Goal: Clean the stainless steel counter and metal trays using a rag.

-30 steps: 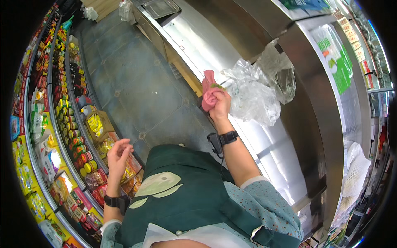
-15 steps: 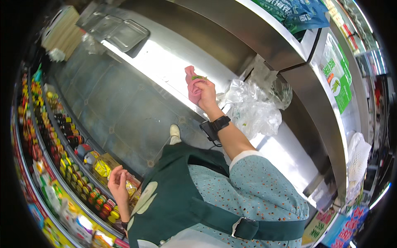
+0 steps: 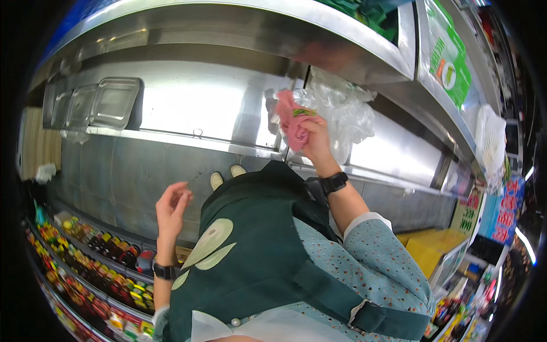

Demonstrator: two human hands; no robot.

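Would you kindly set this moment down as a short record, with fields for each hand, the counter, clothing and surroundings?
Right hand: holds a crumpled pink cloth, green bits against it
Left hand: raised, loosely curled, nothing seen in it
Counter: shiny metal; clear plastic bags, metal trays toward its left end
Clothing: dark green apron
Lower left: rows of bottles

The person is wearing a dark green apron with pale leaf shapes, over a speckled blue-green blouse. A green strap with a metal buckle is crossing the lower right of the frame. Below the left hand a black wristband is showing; below the right hand, another, seemingly carrying a dark box. Cream shoes are peeping out near mid-frame
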